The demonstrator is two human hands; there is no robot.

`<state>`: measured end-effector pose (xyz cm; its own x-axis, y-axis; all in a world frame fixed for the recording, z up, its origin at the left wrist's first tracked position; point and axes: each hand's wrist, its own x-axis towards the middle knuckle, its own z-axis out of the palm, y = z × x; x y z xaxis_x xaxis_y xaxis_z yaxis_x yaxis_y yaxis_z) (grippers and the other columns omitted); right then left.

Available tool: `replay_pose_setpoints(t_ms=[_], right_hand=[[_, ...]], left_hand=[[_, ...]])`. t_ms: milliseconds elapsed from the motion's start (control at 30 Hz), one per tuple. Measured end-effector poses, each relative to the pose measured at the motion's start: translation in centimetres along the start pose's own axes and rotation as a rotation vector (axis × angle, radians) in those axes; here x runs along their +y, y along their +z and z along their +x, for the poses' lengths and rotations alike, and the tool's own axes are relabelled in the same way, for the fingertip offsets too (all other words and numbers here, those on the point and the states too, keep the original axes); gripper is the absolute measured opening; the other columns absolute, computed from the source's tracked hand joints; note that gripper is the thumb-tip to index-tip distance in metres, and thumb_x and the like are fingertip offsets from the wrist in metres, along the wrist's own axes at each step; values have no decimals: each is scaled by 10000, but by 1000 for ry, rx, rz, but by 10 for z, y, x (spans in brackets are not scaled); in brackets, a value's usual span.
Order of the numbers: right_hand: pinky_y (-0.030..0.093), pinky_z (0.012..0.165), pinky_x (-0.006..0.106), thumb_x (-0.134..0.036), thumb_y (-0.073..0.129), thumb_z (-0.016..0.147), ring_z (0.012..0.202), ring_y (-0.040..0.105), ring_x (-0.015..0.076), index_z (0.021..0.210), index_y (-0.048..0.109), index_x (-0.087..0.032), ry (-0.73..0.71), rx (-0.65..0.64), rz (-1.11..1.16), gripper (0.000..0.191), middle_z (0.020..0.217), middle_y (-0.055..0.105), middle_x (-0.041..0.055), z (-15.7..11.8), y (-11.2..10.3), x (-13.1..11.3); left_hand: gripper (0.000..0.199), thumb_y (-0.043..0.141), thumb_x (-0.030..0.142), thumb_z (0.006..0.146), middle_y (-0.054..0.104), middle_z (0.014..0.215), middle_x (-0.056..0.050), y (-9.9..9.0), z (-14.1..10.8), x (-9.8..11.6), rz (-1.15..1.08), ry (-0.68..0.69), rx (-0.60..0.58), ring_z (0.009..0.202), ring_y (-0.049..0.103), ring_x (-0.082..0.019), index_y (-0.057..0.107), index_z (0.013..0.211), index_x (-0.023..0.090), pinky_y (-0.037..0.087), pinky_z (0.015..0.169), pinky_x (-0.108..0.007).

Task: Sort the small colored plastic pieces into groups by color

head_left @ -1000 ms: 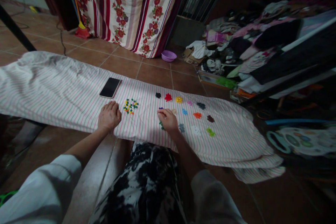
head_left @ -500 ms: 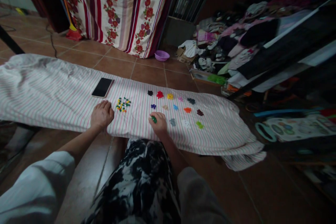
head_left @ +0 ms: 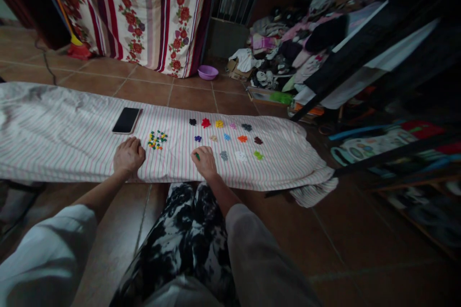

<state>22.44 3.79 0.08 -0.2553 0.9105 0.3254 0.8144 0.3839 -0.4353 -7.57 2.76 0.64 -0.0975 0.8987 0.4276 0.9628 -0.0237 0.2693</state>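
On a striped cloth [head_left: 82,153], my left hand [head_left: 128,155] lies palm down, fingers loosely together, left of a mixed group of small green, yellow and orange pieces [head_left: 157,140]. My right hand [head_left: 204,160] has its fingers curled around small green pieces [head_left: 197,156], partly hidden under the fingertips. Beside and beyond it are small single-colour piles, among them dark blue [head_left: 198,138], beige [head_left: 213,138], light blue [head_left: 226,137], grey [head_left: 224,156], white [head_left: 240,156] and lime green [head_left: 258,155].
A dark-screened phone [head_left: 126,120] lies on the cloth beyond my left hand. Black [head_left: 192,122], red [head_left: 205,123] and yellow [head_left: 219,123] piles form part of the far row. On the floor beyond are a purple basin [head_left: 208,72] and heaped clothes [head_left: 288,43].
The whole view has shifted, so the cloth and hands appear further left. Less green shows at my right fingertips. My left hand stays resting on the cloth.
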Motion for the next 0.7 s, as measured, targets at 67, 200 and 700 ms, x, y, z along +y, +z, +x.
replay_pose_setpoints(t_ms=[67,200,700], right_hand=[[398,931,343,-242,551,964,1000,511,223,857,667,-231,-16,-15,-3,159,930,641,52,0,-1,0],[388,932,340,-267,538,987,993,506,213,887,679,-233,-27,2,-19,176,952,634,52,0,0,-2],[396,927,366,-251,515,999,1018,512,235,987,694,-236,28,-60,-49,180,994,658,66,0,-5,-5]], left_hand=[[408,412,295,840,654,1277,-190,-2,0,1,7,4,-5,1253,567,-312,643,1138,139,427,1060,-478],[396,404,296,833,661,1252,-189,-4,0,2,11,22,1,1224,580,-309,640,1112,143,431,1049,-472],[428,371,320,864,638,1298,-210,-2,-1,0,51,24,-7,1233,582,-331,641,1128,119,442,1051,-487]])
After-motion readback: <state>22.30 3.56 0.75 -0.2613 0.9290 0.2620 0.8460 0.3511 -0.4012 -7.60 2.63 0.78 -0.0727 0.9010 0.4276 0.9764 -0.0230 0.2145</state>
